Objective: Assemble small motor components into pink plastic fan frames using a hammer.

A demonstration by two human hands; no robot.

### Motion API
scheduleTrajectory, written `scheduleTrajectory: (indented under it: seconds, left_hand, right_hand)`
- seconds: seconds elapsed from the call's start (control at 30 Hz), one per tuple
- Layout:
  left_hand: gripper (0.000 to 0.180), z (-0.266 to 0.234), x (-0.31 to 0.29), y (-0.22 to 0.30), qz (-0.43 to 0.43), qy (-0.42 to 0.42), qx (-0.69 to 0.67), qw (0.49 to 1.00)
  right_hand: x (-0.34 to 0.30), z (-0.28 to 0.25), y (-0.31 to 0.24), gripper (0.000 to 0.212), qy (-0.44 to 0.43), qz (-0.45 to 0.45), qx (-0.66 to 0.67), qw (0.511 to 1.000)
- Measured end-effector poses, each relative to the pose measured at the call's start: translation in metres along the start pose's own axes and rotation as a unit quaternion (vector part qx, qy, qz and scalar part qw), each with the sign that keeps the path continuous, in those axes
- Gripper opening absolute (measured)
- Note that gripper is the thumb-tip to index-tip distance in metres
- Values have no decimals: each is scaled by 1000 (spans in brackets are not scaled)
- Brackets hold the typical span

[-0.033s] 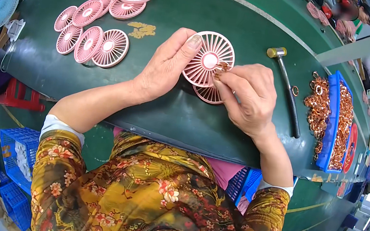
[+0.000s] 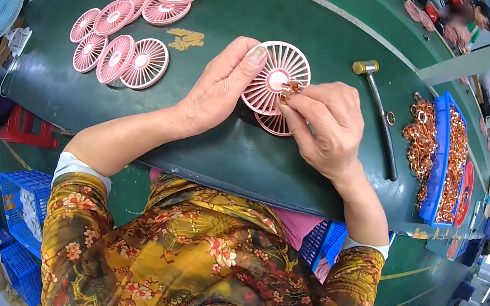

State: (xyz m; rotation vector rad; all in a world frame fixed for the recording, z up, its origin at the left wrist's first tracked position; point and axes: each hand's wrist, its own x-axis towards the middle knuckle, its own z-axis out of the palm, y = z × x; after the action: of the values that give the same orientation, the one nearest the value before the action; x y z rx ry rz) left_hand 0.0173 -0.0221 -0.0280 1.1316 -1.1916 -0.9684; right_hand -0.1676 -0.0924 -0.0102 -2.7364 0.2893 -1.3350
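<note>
Clock: directions read from the spoked pink disc (image 2: 275, 77), tilted up in the person's hands over the near part of a green-topped table (image 2: 225, 156).
Left hand (image 2: 219, 90): at 8 o'clock, grasping the disc by its rim, thumb across the face.
Right hand (image 2: 330, 124): at 4 o'clock, thumb and fingers pinching a few copper-coloured rings (image 2: 291, 89) in front of the spokes, just beside the hub; whether metal meets plastic, one cannot tell.
Lower disc (image 2: 274, 124): at 6 o'clock, a second pink wheel, partly hidden by the first.
Disc group (image 2: 114, 17): eight pink wheels between 9 and 10 o'clock, several overlapping.
Hammer (image 2: 379, 112): yellow-faced head near 2:30, black grip toward 4; a single ring (image 2: 391, 118) lies just beside its handle.
Ring supply: between 3 and 4 o'clock, a loose heap (image 2: 420, 140) against a blue tray (image 2: 437, 161) filled with more.
</note>
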Motion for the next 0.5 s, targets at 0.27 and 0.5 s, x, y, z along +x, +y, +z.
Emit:
scheduleTrajectory:
  seconds: [0.27, 0.5]
  left_hand:
    - [29, 7, -6, -9, 11, -54, 14, 998]
    - [28, 4, -8, -5, -18, -83, 54, 995]
  right_hand:
    - [-4, 14, -4, 14, -31, 76, -46, 996]
    - [-10, 18, -9, 21, -29, 88, -66, 993]
